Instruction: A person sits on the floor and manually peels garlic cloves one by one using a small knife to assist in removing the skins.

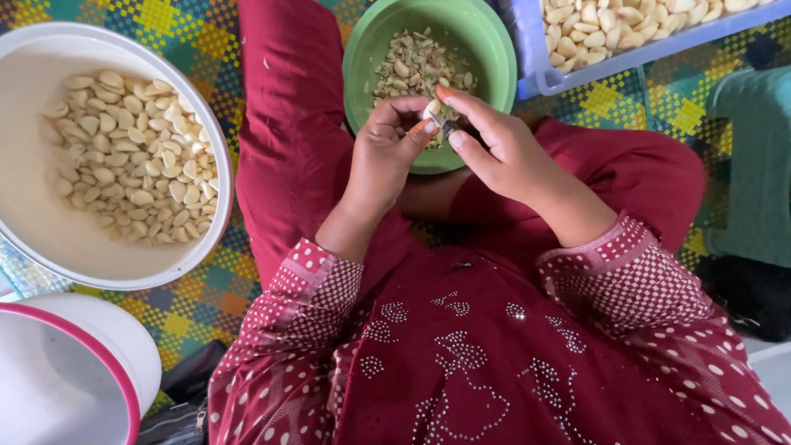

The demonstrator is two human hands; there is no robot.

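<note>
Both hands meet over the green bowl (494, 49), the left hand (387, 156) pinching a garlic clove (432, 108) while the right hand (503, 148) grips a small blade (449, 126) against it, so peelings (412, 66) drop in.

Only one view for me here: the head cam, looking pretty much straight down over the lap, close in on the hands (445, 152) and the woven mat (206, 317).
</note>
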